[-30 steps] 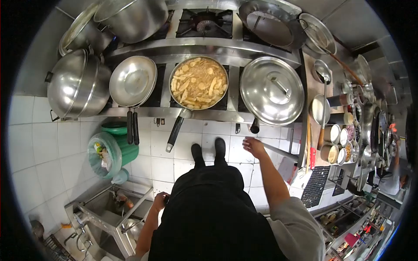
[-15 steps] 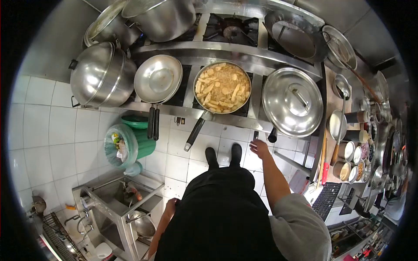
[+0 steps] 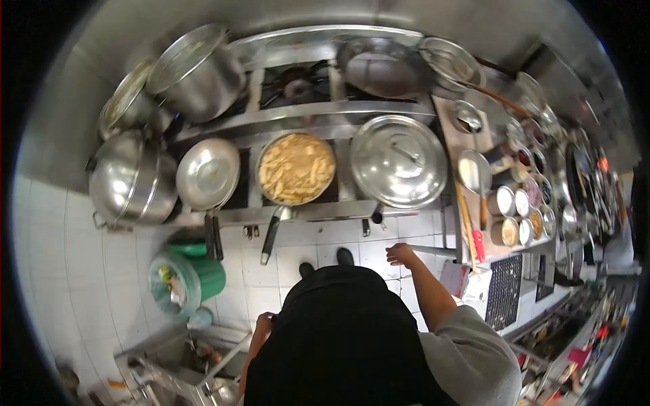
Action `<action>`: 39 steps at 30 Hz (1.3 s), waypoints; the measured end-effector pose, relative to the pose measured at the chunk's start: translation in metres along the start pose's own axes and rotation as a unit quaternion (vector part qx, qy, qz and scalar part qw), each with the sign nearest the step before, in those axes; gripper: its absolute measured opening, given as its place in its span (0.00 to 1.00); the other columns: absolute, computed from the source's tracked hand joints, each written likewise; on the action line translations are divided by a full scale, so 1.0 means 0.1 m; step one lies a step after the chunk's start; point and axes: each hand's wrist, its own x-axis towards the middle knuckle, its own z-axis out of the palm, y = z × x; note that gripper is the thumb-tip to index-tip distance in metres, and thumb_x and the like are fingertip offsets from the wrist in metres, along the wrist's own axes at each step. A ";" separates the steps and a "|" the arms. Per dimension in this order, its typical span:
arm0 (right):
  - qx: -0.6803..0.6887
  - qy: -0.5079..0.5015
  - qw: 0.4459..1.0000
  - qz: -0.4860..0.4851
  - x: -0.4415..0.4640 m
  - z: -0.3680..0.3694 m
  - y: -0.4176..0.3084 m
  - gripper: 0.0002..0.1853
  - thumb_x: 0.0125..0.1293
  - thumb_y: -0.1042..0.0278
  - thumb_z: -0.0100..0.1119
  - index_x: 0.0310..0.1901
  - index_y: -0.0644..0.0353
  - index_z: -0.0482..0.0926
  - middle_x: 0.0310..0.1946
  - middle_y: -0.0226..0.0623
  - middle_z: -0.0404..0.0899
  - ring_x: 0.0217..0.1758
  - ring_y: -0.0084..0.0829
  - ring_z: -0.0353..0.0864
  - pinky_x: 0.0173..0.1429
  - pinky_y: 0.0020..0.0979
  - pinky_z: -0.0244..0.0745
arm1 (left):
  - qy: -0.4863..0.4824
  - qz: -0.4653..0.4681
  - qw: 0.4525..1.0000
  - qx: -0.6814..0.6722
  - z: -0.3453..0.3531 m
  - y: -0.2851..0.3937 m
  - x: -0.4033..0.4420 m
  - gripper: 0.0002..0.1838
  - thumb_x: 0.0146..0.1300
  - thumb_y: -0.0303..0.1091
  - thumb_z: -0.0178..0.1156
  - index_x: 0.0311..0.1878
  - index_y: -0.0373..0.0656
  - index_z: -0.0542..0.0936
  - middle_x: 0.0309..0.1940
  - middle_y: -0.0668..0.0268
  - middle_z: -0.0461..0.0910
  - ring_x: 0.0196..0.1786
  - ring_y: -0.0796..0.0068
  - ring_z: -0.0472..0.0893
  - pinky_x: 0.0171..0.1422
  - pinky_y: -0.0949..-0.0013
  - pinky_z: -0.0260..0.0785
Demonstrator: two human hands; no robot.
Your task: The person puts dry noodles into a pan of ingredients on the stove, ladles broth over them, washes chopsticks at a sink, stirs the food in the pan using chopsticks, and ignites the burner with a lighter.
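Observation:
My right hand hangs in front of the stove, below the handle of the lidded pan. Its fingers are loosely bent and nothing is in them. My left hand is low at my side against the black apron, its fingers mostly hidden. On the front burners, a frying pan holds pale sliced pieces in brownish liquid, its handle pointing towards me. To its left sit stacked empty pans with dark handles. Neither hand touches a pan.
Large steel pots and a domed pot stand left. A dark wok is on the back row. Seasoning containers and ladles cover the right counter. A green bin and a sink are at lower left.
My view has tilted up and shifted, so the stove sits lower in the picture and more wall shows behind it. My right hand stays empty near the stove front.

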 end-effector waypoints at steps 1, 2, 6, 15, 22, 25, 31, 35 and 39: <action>-0.086 -0.020 0.994 0.067 -0.16 -0.04 -0.17 0.13 0.66 0.60 0.64 0.42 0.62 0.79 0.34 0.35 0.84 0.33 0.32 0.86 0.37 0.34 0.85 | 0.017 0.064 0.998 0.015 -0.07 0.08 0.04 0.09 0.60 0.33 0.65 0.40 0.39 0.86 0.38 0.53 0.86 0.43 0.56 0.86 0.50 0.63 0.77; -0.145 -0.068 0.985 0.055 -0.65 -0.08 -0.50 0.13 0.67 0.62 0.61 0.43 0.64 0.79 0.32 0.37 0.84 0.32 0.32 0.86 0.38 0.35 0.86 | 0.011 0.102 0.995 0.021 -0.08 0.01 0.15 0.09 0.61 0.34 0.64 0.40 0.39 0.86 0.38 0.54 0.86 0.42 0.57 0.86 0.50 0.63 0.78; -0.111 0.025 0.961 -0.251 -1.36 -1.04 -1.01 0.11 0.67 0.65 0.58 0.43 0.65 0.79 0.32 0.39 0.84 0.33 0.31 0.84 0.39 0.35 0.82 | 0.010 0.254 0.958 0.133 -0.18 -0.24 0.66 0.10 0.63 0.37 0.63 0.39 0.39 0.86 0.35 0.56 0.87 0.39 0.62 0.87 0.47 0.63 0.80; -0.431 0.577 0.629 -0.293 -1.06 -2.44 -1.36 0.26 0.63 0.66 0.58 0.62 0.62 0.68 0.36 0.60 0.81 0.40 0.57 0.82 0.46 0.56 0.74 | 0.012 -0.095 0.955 -0.281 -0.97 0.65 0.52 0.22 0.70 0.51 0.56 0.50 0.38 0.76 0.37 0.56 0.84 0.35 0.64 0.84 0.38 0.58 0.79; -0.362 0.527 0.700 -0.318 -1.02 -2.40 -1.28 0.30 0.64 0.68 0.53 0.68 0.66 0.65 0.30 0.61 0.79 0.35 0.62 0.79 0.40 0.56 0.72 | 0.086 0.007 0.938 -0.337 -1.17 1.40 0.48 0.29 0.70 0.60 0.53 0.49 0.37 0.79 0.34 0.63 0.82 0.35 0.74 0.81 0.36 0.67 0.76; -0.311 0.544 0.685 -0.372 -1.33 -2.16 -0.94 0.29 0.66 0.67 0.52 0.70 0.58 0.65 0.30 0.61 0.78 0.31 0.61 0.78 0.36 0.54 0.70 | 0.117 0.043 0.929 -0.348 -1.12 1.52 0.60 0.29 0.71 0.61 0.53 0.48 0.39 0.80 0.32 0.67 0.82 0.36 0.78 0.80 0.35 0.70 0.73; -0.102 0.339 0.817 -0.456 -2.40 -0.87 -0.88 0.26 0.66 0.76 0.56 0.67 0.64 0.66 0.27 0.30 0.73 0.23 0.18 0.66 0.26 0.24 0.63 | 0.100 0.146 0.920 -0.350 -1.08 1.87 1.02 0.25 0.72 0.56 0.54 0.48 0.41 0.81 0.31 0.66 0.81 0.32 0.79 0.79 0.32 0.71 0.70; -0.176 0.225 0.871 -0.401 -2.64 0.36 -1.59 0.31 0.68 0.77 0.57 0.73 0.61 0.63 0.35 0.33 0.79 0.27 0.17 0.70 0.31 0.23 0.70 | -0.008 0.153 0.937 -0.315 -1.17 2.14 1.22 0.24 0.72 0.54 0.55 0.50 0.39 0.78 0.28 0.63 0.81 0.26 0.75 0.80 0.28 0.70 0.71; -0.274 0.146 0.866 -0.391 -2.28 1.38 -2.10 0.26 0.68 0.73 0.59 0.67 0.66 0.69 0.49 0.62 0.81 0.45 0.42 0.85 0.50 0.36 0.78 | -0.077 0.129 0.920 -0.361 -1.27 2.44 1.07 0.25 0.72 0.54 0.55 0.51 0.38 0.76 0.24 0.62 0.79 0.21 0.73 0.78 0.24 0.68 0.72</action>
